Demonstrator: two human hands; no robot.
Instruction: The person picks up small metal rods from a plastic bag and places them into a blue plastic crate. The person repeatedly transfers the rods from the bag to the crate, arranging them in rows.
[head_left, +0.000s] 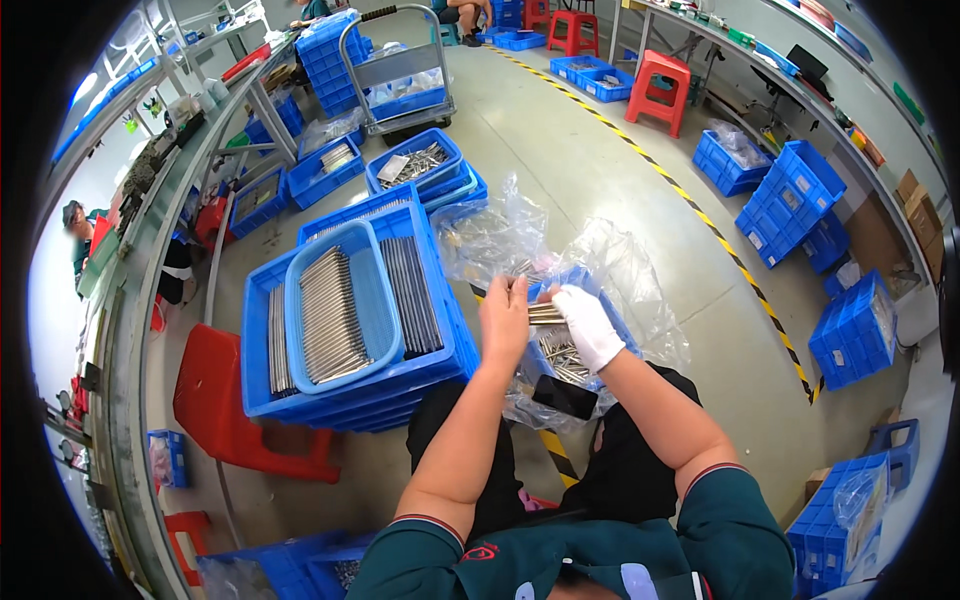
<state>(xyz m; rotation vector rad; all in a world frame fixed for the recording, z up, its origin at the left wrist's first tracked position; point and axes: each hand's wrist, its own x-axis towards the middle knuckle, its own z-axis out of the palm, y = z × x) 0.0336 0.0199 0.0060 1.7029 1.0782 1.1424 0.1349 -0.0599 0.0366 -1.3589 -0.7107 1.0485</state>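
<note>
In front of me my bare left hand (505, 318) and my right hand (590, 326), in a white glove, hold a small bundle of short metal rods (546, 314) between them. The right hand's fingers close round one end; the left hand's bent fingers are at the other end, partly hidden. Below lies a blue crate (622, 322) lined with a clear plastic bag (635, 275), holding loose metal rods (563, 358). A black phone (565, 397) rests at its near side. To my left, a light blue tray (388, 312) holds rods laid side by side in a long row.
The tray sits in a stack of blue crates (455, 330) with darker rods. A red stool (215, 385) stands left of it. Behind are a bin of loose rods (415, 165) and a trolley (400, 75). Right, blue crates (790, 200) stand beside a workbench; another person (468, 15) sits far off.
</note>
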